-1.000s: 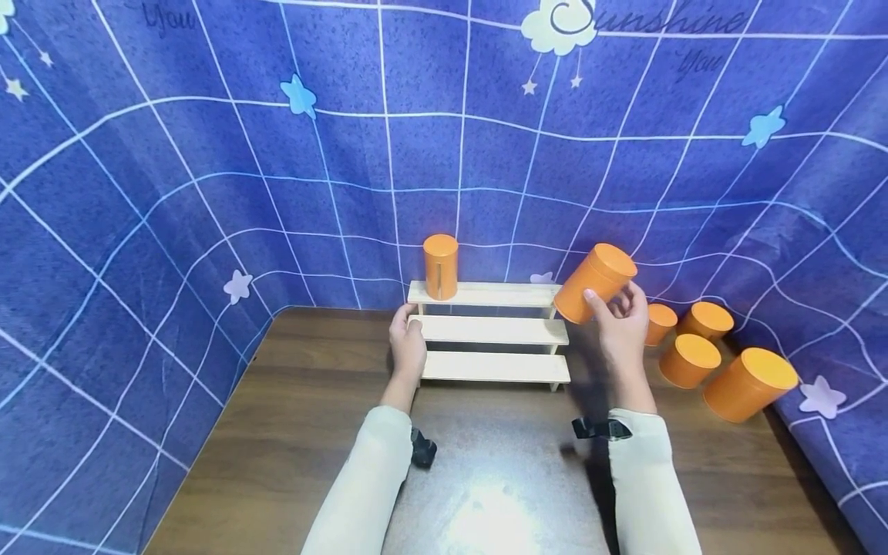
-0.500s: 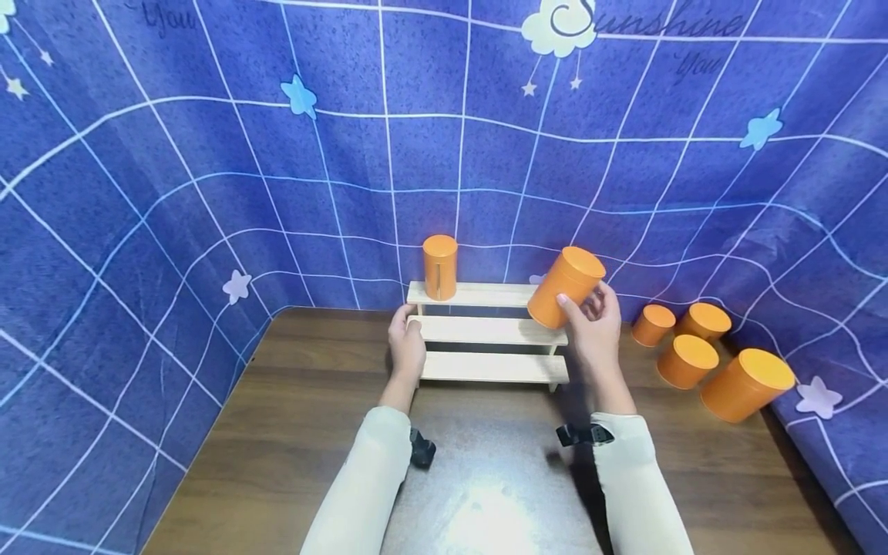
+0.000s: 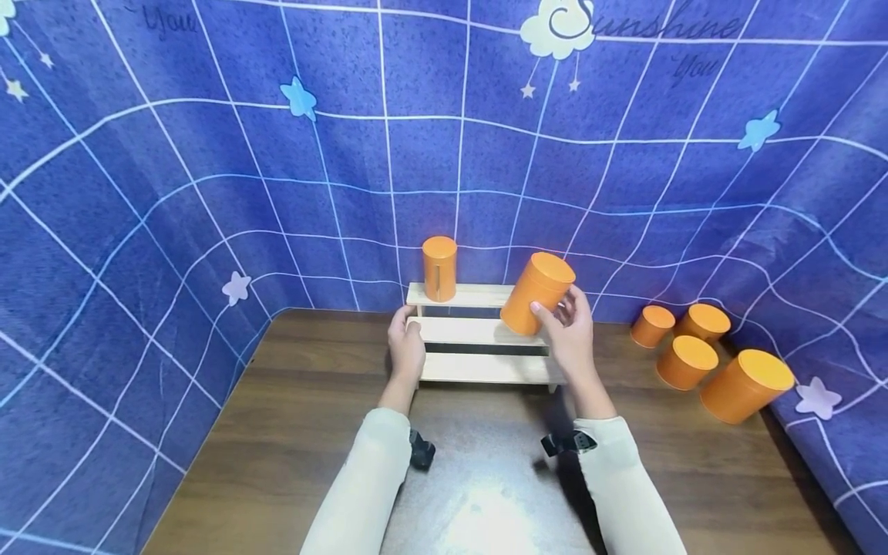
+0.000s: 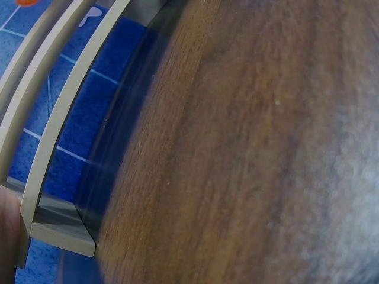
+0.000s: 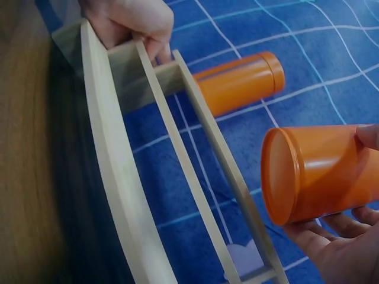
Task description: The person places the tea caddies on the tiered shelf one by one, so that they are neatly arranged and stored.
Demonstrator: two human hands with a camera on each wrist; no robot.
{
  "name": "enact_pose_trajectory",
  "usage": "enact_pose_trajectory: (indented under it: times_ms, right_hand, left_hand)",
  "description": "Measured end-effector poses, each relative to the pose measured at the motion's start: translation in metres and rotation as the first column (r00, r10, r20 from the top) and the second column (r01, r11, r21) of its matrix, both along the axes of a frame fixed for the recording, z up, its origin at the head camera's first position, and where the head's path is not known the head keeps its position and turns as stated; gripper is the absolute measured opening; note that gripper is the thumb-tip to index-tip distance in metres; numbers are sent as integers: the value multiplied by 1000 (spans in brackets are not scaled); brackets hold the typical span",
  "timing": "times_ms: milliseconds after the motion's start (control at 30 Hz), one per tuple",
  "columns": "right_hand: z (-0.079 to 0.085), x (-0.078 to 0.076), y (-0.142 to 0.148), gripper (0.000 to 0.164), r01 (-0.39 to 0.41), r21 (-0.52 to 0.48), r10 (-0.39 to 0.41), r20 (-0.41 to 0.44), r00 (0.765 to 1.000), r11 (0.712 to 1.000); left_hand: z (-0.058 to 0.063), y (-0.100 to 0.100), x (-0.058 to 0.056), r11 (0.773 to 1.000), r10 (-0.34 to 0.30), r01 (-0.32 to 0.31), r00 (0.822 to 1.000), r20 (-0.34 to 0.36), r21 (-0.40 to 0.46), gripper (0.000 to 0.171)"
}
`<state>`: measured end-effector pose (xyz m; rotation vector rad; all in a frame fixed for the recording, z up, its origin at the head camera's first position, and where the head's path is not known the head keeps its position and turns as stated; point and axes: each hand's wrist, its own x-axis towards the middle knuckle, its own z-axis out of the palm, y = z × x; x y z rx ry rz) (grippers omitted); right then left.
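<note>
A three-step wooden display rack (image 3: 486, 368) stands near the back of the table. My left hand (image 3: 406, 344) grips its left end; in the left wrist view only a sliver of that hand (image 4: 8, 231) shows beside the rack's side piece. My right hand (image 3: 573, 337) holds an orange canister (image 3: 538, 294), tilted with its lid toward the right, in front of the rack's right half. In the right wrist view the held canister's bottom (image 5: 280, 177) faces the rack, apart from it. A narrower orange canister (image 3: 440, 270) stands upright on the left of the top step.
To the right, several orange canisters of differing sizes stand on the table, among them a large one (image 3: 748, 387) and a small one (image 3: 652, 327). A blue patterned cloth (image 3: 333, 231) hangs behind and along both sides of the wooden table (image 3: 277, 432).
My right hand has moved left with the tilted canister, from beyond the rack's right end to in front of its right half. My left hand stays on the rack.
</note>
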<state>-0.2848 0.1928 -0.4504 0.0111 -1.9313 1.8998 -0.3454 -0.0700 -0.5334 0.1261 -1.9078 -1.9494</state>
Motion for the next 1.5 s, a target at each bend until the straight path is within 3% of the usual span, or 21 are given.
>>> enact_pose_trajectory:
  times_ms: [367,733,1000,1267,1500]
  right_hand:
    - [-2,-2,-19,68,-64,-1,64,-44,997,998]
    - [-4,-18,-33,73,-72,71,79,-102,992,995]
    - [17,-8,-45,75,-101,110,106,-43,993,989]
    - [-8,-35,-42,79,-111,145,120,-56,991,983]
    - [-16,-43,-40,82,-121,194,130,-31,991,973]
  left_hand:
    - [0,-1,1,1000,-6,6,1000,1,-1,45]
    - [-2,-1,-2,1000,-3,3,1000,-17,13,44]
    - [-2,-2,-1,1000,0,0,1000,2,-4,44]
    - [-1,-1,0,1000,0,0,1000,14,-2,45]
    - [0,0,2,1000,9,-9,1000,12,-12,45]
